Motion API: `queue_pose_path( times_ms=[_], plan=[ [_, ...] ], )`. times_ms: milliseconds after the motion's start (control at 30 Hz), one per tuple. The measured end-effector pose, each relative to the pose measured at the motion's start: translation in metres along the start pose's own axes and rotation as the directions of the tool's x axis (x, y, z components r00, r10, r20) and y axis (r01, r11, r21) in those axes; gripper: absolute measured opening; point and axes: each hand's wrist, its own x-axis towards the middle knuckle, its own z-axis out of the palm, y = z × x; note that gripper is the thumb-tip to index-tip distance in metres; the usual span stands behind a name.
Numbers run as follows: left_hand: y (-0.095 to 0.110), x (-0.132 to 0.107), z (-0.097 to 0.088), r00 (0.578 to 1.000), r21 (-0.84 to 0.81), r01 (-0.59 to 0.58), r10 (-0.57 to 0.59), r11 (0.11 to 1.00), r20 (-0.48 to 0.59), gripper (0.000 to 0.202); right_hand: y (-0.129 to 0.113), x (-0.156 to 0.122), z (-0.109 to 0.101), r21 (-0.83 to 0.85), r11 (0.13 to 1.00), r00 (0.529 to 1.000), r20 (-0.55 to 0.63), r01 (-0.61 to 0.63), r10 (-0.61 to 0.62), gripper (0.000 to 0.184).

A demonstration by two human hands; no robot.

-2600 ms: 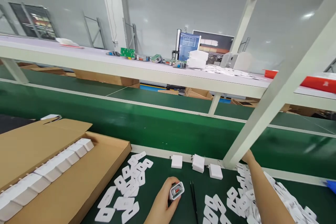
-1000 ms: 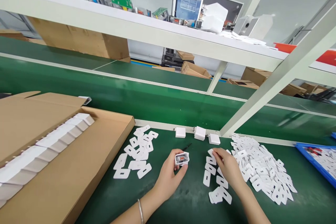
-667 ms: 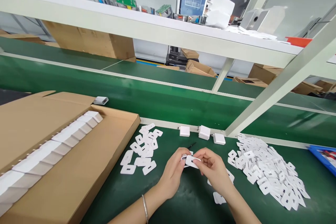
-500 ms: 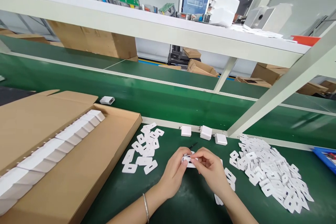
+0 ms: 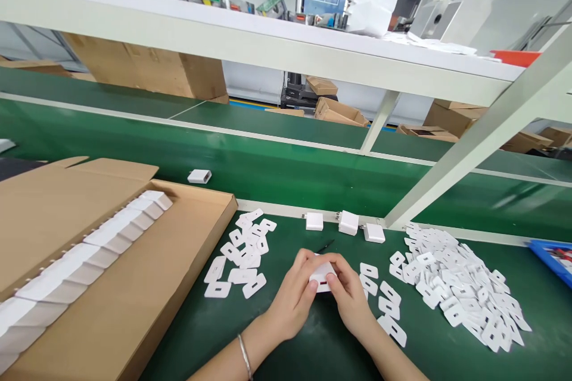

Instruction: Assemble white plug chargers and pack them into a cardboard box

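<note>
Between both hands, over the green table, is a white charger [image 5: 322,277] with a dark slot in the face toward me. My left hand [image 5: 292,294] wraps its left side, thumb at the lower edge. My right hand [image 5: 349,289] grips the right side, thumb pressed on the slotted face. Fingers hide the charger's back and sides. White slotted plates [image 5: 388,308] lie just right of my right hand, and a looser group of plates [image 5: 245,256] lies left of my left hand. A thin black tool [image 5: 325,246] shows behind my fingers.
An open cardboard box [image 5: 179,286] on the left holds a row of white chargers [image 5: 107,237]. Several chargers [image 5: 347,222] stand along the table's back edge. A large heap of slotted plates [image 5: 465,286] and a blue tray [image 5: 554,262] are to the right. A shelf [image 5: 268,41] crosses above.
My right fingers were pinching at a slotted plate on the charger's face; now both hands wrap the charger and the right thumb presses its face. The view has shifted slightly.
</note>
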Motion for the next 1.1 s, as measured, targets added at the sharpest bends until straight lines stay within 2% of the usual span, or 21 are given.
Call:
queue_pose_path(
  times_ms=[133, 267, 367, 533, 667, 767, 833, 1000, 1100],
  plan=[
    [0.001, 0.004, -0.002, 0.998, -0.015, 0.025, -0.024, 1.0, 0.065, 0.042, 0.005, -0.002, -0.004, -0.052, 0.998, 0.999, -0.021, 0.045, -0.046, 0.038],
    [-0.002, 0.004, -0.002, 0.999, -0.068, 0.031, -0.029, 0.997, 0.022, 0.038, 0.0, -0.004, -0.004, -0.064, 0.996, 0.998, 0.021, 0.057, -0.056, 0.038],
    [-0.004, 0.004, -0.003, 0.998, -0.116, 0.056, -0.056, 0.992, 0.01, 0.038, -0.003, -0.004, -0.006, -0.113, 0.993, 0.999, 0.05, 0.023, -0.018, 0.038],
    [-0.005, 0.004, -0.006, 0.993, -0.192, 0.095, -0.079, 0.977, 0.089, 0.046, -0.002, -0.002, -0.011, -0.219, 0.975, 0.999, 0.037, 0.033, -0.026, 0.036],
    [-0.007, 0.004, -0.01, 0.997, -0.123, 0.013, -0.004, 0.992, 0.073, 0.04, -0.004, -0.002, -0.011, -0.188, 0.98, 0.996, 0.06, 0.071, -0.061, 0.037],
    [-0.008, 0.004, -0.012, 0.998, -0.06, -0.006, 0.01, 0.998, 0.065, 0.037, -0.005, -0.002, -0.011, -0.128, 0.99, 0.995, 0.086, 0.052, -0.042, 0.038],
    [-0.006, 0.005, -0.013, 0.996, -0.048, 0.029, -0.024, 0.998, 0.091, 0.036, -0.003, -0.002, -0.012, -0.131, 0.991, 0.997, 0.076, 0.027, -0.018, 0.038],
    [0.0, 0.008, -0.013, 0.964, -0.044, 0.201, -0.19, 0.979, 0.185, 0.033, 0.002, 0.0, -0.014, -0.201, 0.98, 0.999, 0.036, 0.009, -0.001, 0.035],
    [-0.003, 0.011, -0.017, 0.967, -0.004, 0.207, -0.204, 0.978, 0.151, 0.029, 0.0, 0.003, -0.017, -0.252, 0.968, 1.0, 0.021, 0.002, 0.004, 0.034]
  ],
)
